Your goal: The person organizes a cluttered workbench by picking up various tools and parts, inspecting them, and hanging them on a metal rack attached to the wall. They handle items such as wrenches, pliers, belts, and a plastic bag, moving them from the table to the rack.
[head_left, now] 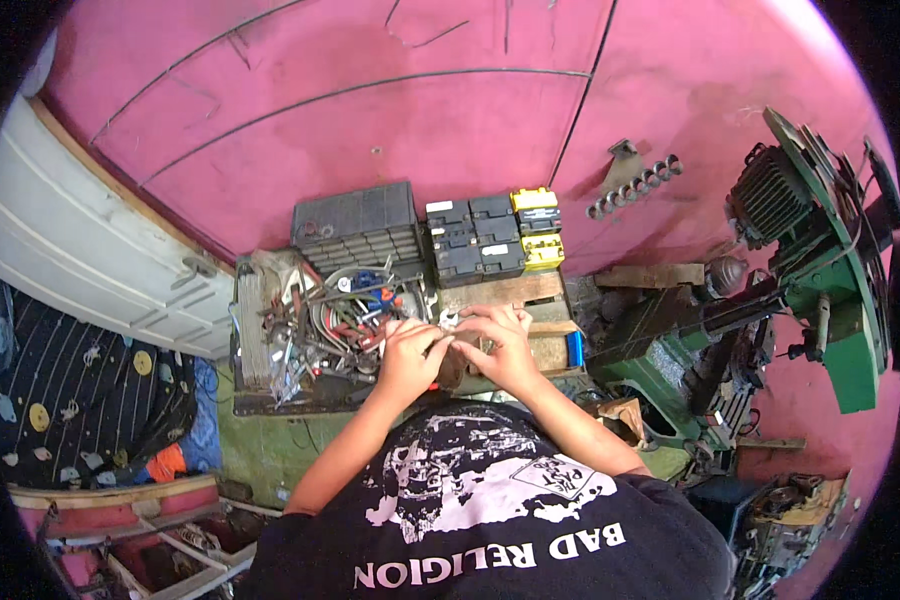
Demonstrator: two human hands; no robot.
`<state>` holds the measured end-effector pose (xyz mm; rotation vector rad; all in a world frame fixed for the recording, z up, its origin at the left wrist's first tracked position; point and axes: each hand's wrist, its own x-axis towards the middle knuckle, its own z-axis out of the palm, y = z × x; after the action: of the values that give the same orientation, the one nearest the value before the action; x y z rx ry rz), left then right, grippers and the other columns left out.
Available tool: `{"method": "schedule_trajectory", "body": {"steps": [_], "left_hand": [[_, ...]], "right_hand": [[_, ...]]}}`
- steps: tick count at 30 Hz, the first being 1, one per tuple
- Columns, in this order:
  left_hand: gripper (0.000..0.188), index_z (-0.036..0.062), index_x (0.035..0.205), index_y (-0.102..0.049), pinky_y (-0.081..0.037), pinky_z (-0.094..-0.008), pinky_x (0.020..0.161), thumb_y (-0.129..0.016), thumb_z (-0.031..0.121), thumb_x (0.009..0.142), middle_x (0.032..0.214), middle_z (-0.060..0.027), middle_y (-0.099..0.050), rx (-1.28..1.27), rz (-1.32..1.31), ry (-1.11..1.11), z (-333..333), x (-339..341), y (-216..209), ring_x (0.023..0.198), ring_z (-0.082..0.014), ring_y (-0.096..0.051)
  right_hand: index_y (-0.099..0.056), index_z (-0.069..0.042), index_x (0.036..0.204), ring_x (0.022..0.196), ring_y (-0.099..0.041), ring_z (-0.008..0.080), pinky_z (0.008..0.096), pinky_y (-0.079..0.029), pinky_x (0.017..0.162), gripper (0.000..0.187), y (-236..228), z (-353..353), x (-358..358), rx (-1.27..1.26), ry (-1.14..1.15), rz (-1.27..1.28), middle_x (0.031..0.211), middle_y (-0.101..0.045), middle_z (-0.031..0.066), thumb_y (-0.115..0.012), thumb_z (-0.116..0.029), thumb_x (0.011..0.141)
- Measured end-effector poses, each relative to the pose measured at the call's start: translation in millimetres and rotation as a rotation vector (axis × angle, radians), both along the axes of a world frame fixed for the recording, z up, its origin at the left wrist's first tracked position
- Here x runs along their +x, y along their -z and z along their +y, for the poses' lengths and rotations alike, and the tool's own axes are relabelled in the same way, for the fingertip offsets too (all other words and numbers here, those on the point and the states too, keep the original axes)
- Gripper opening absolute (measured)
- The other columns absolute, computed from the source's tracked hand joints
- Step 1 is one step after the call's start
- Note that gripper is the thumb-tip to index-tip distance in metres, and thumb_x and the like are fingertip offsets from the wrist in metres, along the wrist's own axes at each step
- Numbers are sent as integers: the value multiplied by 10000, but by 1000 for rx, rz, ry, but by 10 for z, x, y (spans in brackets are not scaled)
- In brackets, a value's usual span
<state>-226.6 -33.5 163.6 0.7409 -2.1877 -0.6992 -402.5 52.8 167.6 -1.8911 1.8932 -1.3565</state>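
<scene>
Both of my hands meet over the near edge of a cluttered workbench. My left hand [410,354] is closed, thumb and fingertips pinched on something too small to make out. Close against it, my right hand [502,350] is curled, its thumb and fingers also closing around that spot. A shiny metal piece [449,319] shows just beyond the fingertips; whether either hand touches it I cannot tell. Below the hands sits a brown, rounded container [452,372], partly hidden by them. To the left lies a heap of hand tools, cables and metal parts [345,310].
Several black and yellow batteries [480,240] stand along the pink wall, beside a large dark ribbed case [358,225]. A wooden board [500,291] lies before them. At the right rises a green machine [830,310] with a motor. A white door [100,230] is at the left.
</scene>
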Motion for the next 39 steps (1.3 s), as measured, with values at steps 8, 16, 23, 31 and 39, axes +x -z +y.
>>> {"method": "schedule_trajectory", "body": {"steps": [8, 16, 23, 31, 39], "left_hand": [[113, 73, 927, -790, -428, -355, 799, -729, 137, 859, 808, -86, -726, -10, -105, 134, -159, -315, -691, 774, -240, -643], [167, 15, 1010, -698, -475, -344, 639, -676, 170, 951, 782, -104, -653, 103, 4, 255, -678, -703, -1208, 683, -212, -615], [238, 5, 978, -729, -534, -408, 704, -646, 227, 956, 834, -199, -717, -139, 109, -2, -1463, -1565, -2303, 763, -323, -711], [291, 26, 961, -762, -536, -488, 780, -643, 291, 940, 890, -220, -729, -86, 65, -420, -2314, -2355, -2412, 880, -396, -715], [281, 41, 1015, -773, -540, -429, 753, -681, 296, 941, 895, -190, -748, -1, 169, -493, -2569, -2615, -1584, 841, -326, -741]], "right_hand": [[-770, -135, 945, 912, -613, 196, 373, -369, 923, 185, -286, -151, -544, 135, -160, -154, 883, -692, 31, -843, -231, 804], [-678, -43, 949, 839, -644, 120, 321, -517, 786, 129, -949, -462, -1058, 101, -464, -667, 909, -716, 27, -714, -166, 934], [-669, -51, 969, 729, -665, 148, 346, -450, 759, 187, -2007, -1475, -1561, -319, 154, 70, 793, -704, 45, -701, -233, 939], [-729, -156, 960, 853, -711, 283, 492, -351, 919, 194, -2444, -2474, -1990, -167, 377, 334, 828, -753, 55, -660, -332, 914], [-739, -152, 1008, 910, -722, 275, 523, -362, 915, 238, -1961, -2750, -2145, 52, 374, 277, 856, -766, 48, -699, -358, 898]]}}
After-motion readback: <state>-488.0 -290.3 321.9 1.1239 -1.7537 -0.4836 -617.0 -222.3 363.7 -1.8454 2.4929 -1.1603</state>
